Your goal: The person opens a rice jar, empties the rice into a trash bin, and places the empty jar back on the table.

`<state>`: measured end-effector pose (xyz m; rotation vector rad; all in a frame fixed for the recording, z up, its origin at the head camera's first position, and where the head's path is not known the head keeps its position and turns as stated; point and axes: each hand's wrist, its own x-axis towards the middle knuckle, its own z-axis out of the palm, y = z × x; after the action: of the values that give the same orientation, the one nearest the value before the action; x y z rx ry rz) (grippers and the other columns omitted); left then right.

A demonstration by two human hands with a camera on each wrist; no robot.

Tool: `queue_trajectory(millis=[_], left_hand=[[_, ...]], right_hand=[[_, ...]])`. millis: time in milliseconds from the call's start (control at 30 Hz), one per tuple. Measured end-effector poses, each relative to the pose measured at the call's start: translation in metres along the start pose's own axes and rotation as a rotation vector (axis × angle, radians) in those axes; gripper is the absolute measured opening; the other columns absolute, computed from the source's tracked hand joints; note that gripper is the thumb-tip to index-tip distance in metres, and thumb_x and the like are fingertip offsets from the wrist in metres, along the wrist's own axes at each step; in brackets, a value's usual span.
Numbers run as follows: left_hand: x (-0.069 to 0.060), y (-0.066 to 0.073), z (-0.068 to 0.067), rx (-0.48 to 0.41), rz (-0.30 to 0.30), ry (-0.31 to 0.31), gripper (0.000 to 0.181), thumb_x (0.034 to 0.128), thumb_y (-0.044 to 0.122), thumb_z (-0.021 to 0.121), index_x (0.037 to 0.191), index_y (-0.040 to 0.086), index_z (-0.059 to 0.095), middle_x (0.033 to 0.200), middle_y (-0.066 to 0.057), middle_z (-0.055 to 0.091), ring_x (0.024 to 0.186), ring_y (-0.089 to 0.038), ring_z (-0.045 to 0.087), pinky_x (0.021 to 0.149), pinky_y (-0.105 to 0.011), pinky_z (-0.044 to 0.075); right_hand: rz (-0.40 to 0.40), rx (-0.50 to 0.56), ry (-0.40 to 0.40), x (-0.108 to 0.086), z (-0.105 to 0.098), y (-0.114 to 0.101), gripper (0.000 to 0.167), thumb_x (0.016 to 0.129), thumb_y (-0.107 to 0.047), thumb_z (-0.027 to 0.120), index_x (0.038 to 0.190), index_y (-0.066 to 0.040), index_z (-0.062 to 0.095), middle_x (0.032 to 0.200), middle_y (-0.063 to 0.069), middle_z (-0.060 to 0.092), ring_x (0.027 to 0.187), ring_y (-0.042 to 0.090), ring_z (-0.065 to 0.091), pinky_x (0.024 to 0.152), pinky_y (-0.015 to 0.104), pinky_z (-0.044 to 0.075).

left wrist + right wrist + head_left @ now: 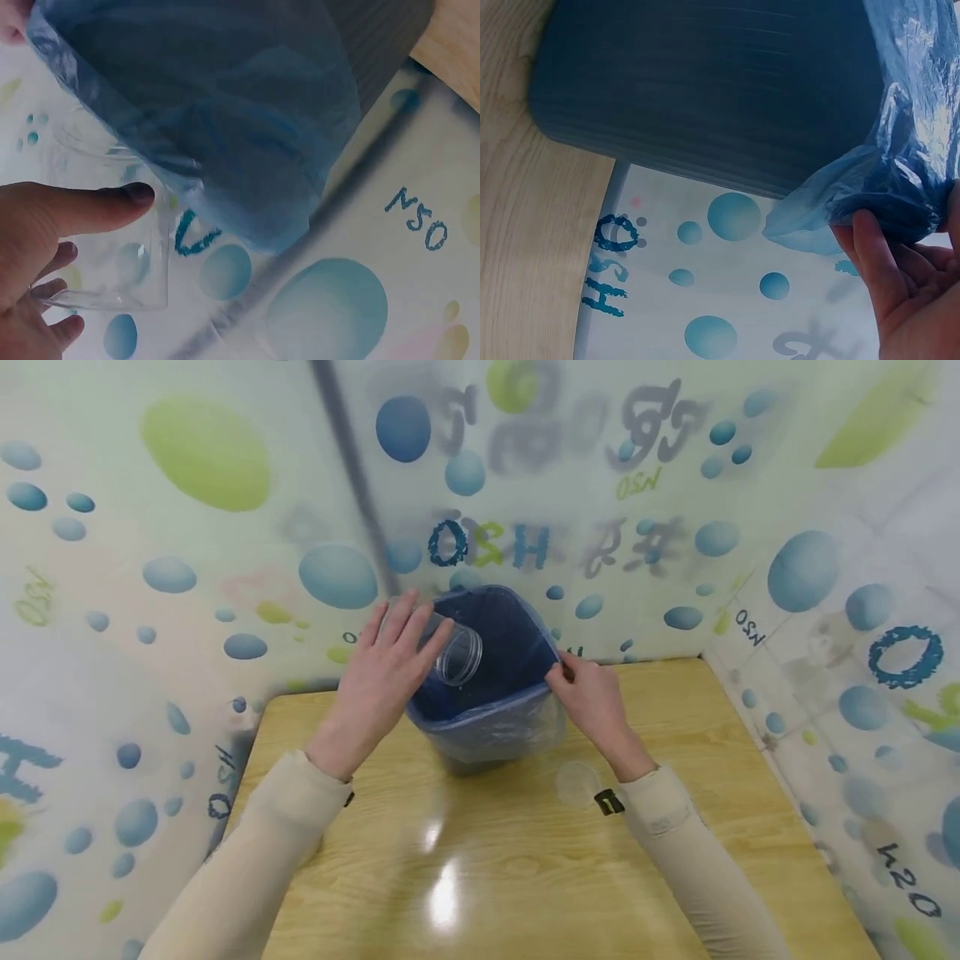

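Observation:
A trash bin (468, 764) lined with a blue plastic bag (495, 714) stands on the wooden table, its mouth facing up toward me. My left hand (386, 664) grips a clear plastic jar (459, 656), tilted with its open end over the bin's mouth. In the left wrist view the thumb lies along one side of the jar (112, 247) and the fingers are partly behind it. At the bin's right corner my right hand (596, 697) pinches the rim with the gathered bag; the right wrist view shows the bag (885, 195) bunched between thumb and fingers.
On the table (510, 860) lies a clear round disc (577, 783), like a lid, just left of the right wrist. Behind the bin rises a patterned wall (525, 468) with blue dots and lettering. More patterned walls stand at left and right.

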<state>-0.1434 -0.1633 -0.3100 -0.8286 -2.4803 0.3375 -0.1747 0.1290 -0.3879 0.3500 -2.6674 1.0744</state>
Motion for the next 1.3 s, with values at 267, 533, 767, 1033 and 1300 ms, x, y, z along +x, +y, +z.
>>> queue_trajectory(millis=[267,533,767,1033,1300], left_hand=[[-0.006,-0.001,0.001,0.003,-0.027,-0.007,0.075,0.0893,-0.021,0.062,0.155,0.012,0.047,0.155,-0.022,0.04,0.153,-0.039,0.023,0.125,-0.055,0.016],[-0.013,-0.005,0.002,-0.098,-0.064,0.077,0.069,0.0915,-0.02,0.059,0.152,0.012,0.049,0.151,-0.023,0.043,0.152,-0.04,0.025,0.123,-0.057,0.019],[-0.021,-0.009,0.004,-0.15,-0.11,0.139,0.084,0.0806,0.011,0.089,0.154,0.011,0.047,0.15,-0.022,0.047,0.148,-0.041,0.034,0.122,-0.055,0.025],[-0.035,-0.01,0.01,-0.223,-0.148,0.279,0.094,0.0746,0.036,0.094,0.15,0.005,0.048,0.142,-0.023,0.053,0.134,-0.043,0.048,0.115,-0.056,0.037],[-0.048,-0.006,0.019,-0.28,-0.163,0.389,0.097,0.0746,0.04,0.094,0.148,-0.002,0.046,0.136,-0.026,0.055,0.123,-0.043,0.055,0.105,-0.054,0.046]], right_hand=[[-0.003,0.02,-0.003,0.0,0.004,-0.002,0.036,0.099,-0.019,0.05,0.117,0.0,0.074,0.062,0.003,0.057,0.05,0.017,0.042,0.055,0.033,0.035],[-0.003,0.018,-0.022,0.002,0.002,-0.005,0.03,0.099,-0.02,0.048,0.105,-0.005,0.073,0.059,0.001,0.05,0.049,0.018,0.039,0.053,0.034,0.031],[-0.001,0.021,-0.01,0.002,0.003,-0.004,0.031,0.1,-0.021,0.049,0.108,-0.005,0.074,0.059,0.001,0.05,0.049,0.019,0.041,0.054,0.035,0.033],[-0.006,0.034,-0.013,0.002,0.004,-0.002,0.029,0.101,-0.02,0.048,0.101,-0.005,0.073,0.057,0.001,0.046,0.049,0.019,0.037,0.054,0.036,0.031],[0.026,0.022,-0.007,0.0,0.003,-0.004,0.045,0.1,-0.022,0.05,0.135,0.001,0.066,0.066,0.007,0.063,0.055,0.022,0.047,0.059,0.035,0.037]])
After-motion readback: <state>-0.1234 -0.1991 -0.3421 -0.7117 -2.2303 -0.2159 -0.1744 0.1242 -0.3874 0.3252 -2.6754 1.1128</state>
